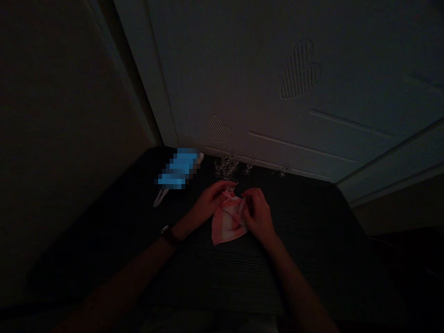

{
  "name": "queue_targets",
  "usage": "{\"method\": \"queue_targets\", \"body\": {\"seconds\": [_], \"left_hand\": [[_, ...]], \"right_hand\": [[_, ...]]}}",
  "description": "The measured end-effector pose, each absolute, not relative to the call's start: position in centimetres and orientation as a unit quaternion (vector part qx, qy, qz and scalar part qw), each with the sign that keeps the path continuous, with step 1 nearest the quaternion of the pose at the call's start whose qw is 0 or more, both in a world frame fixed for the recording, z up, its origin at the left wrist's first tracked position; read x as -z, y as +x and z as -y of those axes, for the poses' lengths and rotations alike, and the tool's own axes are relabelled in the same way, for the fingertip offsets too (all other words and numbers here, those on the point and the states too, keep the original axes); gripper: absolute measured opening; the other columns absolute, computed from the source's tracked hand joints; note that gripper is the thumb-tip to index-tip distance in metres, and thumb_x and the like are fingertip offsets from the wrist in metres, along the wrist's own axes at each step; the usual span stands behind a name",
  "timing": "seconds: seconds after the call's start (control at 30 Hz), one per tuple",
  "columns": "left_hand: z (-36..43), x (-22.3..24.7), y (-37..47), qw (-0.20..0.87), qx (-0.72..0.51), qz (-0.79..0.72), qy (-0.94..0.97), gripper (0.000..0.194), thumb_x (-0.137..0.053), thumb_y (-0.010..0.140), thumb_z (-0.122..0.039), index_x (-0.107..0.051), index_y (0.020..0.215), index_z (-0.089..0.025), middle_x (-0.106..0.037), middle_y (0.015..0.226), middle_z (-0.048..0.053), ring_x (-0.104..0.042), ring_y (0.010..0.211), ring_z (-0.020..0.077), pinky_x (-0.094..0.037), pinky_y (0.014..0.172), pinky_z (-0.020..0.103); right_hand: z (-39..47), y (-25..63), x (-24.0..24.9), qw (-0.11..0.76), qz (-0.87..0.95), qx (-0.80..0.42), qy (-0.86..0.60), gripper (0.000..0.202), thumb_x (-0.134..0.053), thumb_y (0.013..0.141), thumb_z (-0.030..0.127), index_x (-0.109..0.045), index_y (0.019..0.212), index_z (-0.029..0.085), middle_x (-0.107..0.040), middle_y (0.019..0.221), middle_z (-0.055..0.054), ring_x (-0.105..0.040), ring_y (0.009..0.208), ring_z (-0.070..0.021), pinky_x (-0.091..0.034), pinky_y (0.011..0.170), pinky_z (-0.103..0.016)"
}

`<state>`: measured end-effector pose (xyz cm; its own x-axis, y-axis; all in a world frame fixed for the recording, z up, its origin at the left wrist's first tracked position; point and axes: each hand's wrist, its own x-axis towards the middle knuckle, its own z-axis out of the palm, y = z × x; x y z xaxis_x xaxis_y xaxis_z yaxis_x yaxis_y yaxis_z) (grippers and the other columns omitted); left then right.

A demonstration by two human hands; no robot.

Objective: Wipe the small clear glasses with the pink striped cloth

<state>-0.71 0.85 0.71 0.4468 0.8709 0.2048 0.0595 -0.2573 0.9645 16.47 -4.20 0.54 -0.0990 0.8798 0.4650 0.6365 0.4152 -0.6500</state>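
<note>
My left hand (210, 200), with a dark band on its wrist, is closed around a small clear glass (233, 186) whose rim shows above the fingers. A pink and white cloth (227, 226) hangs below the glass, bunched against its lower part. On the other side my right hand (258, 210) grips the cloth between curled fingers and thumb. Just beyond both hands stands a cluster of small stemmed glasses (227, 165). Dim light hides the finer detail of the fingers.
A device with a blurred bright blue screen (180, 169) leans on a pale stand (160, 196) at the left. Further glasses (248, 167) stand along the back edge, one glass (282, 174) farther right. Behind the dark table (208, 277) rises a panel (256, 92) with raised hearts.
</note>
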Motion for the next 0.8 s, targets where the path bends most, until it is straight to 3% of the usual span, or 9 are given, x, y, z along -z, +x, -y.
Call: {"method": "queue_targets", "body": {"seconds": [0.13,0.33,0.43,0.53,0.67,0.8], "left_hand": [[-1.0,-0.4,-0.6,0.543,-0.406,-0.315,0.664,0.034,-0.058,0.075,-0.019,-0.052,0.108,-0.017,-0.058,0.109,0.008,-0.055,0.1,0.0187,-0.044,0.087,0.033],[-0.8,-0.5,-0.4,0.558,-0.389,-0.318,0.66,0.028,-0.062,0.072,-0.017,-0.054,0.099,-0.016,-0.06,0.097,0.004,-0.058,0.091,0.0163,-0.046,0.082,0.031],[-0.8,-0.4,-0.4,0.554,-0.387,-0.314,0.667,0.027,-0.062,0.072,-0.018,-0.055,0.097,-0.016,-0.06,0.095,0.004,-0.058,0.09,0.0158,-0.045,0.082,0.031],[-0.8,-0.2,-0.4,0.542,-0.391,-0.317,0.673,0.026,-0.062,0.072,-0.02,-0.055,0.097,-0.016,-0.06,0.096,0.004,-0.058,0.09,0.0162,-0.045,0.083,0.031],[-1.0,-0.1,-0.5,0.516,-0.398,-0.341,0.677,0.028,-0.061,0.072,-0.02,-0.055,0.1,-0.017,-0.06,0.101,0.006,-0.057,0.095,0.0182,-0.045,0.086,0.033],[-1.1,-0.2,-0.7,0.492,-0.396,-0.363,0.685,0.028,-0.057,0.073,-0.018,-0.057,0.101,-0.018,-0.061,0.105,0.005,-0.056,0.099,0.0191,-0.044,0.089,0.034]], "right_hand": [[4.2,16.2,-0.6,0.441,0.735,-0.17,-0.487,0.029,-0.043,0.072,0.006,-0.051,0.096,0.02,-0.05,0.1,-0.006,-0.049,0.096,-0.0181,-0.041,0.083,-0.032],[4.2,16.6,-1.1,0.536,0.652,-0.178,-0.506,0.016,-0.042,0.079,0.011,-0.052,0.088,0.02,-0.051,0.091,-0.003,-0.052,0.086,-0.0162,-0.043,0.076,-0.03],[4.2,17.0,-1.3,0.544,0.629,-0.163,-0.531,0.013,-0.042,0.08,0.013,-0.051,0.086,0.02,-0.05,0.088,-0.003,-0.052,0.081,-0.0156,-0.042,0.072,-0.029],[4.1,16.8,-1.1,0.469,0.669,-0.156,-0.554,0.004,-0.047,0.081,0.021,-0.051,0.082,0.02,-0.053,0.08,-0.002,-0.052,0.076,-0.0154,-0.04,0.069,-0.028],[3.8,16.2,-0.5,0.326,0.732,-0.136,-0.582,0.012,-0.057,0.076,0.03,-0.051,0.074,0.019,-0.054,0.066,0.002,-0.05,0.063,-0.0138,-0.035,0.065,-0.028],[3.5,16.0,0.0,0.29,0.757,-0.126,-0.572,0.008,-0.055,0.077,0.026,-0.053,0.073,0.019,-0.055,0.067,0.002,-0.051,0.064,-0.0134,-0.034,0.066,-0.027]]}}
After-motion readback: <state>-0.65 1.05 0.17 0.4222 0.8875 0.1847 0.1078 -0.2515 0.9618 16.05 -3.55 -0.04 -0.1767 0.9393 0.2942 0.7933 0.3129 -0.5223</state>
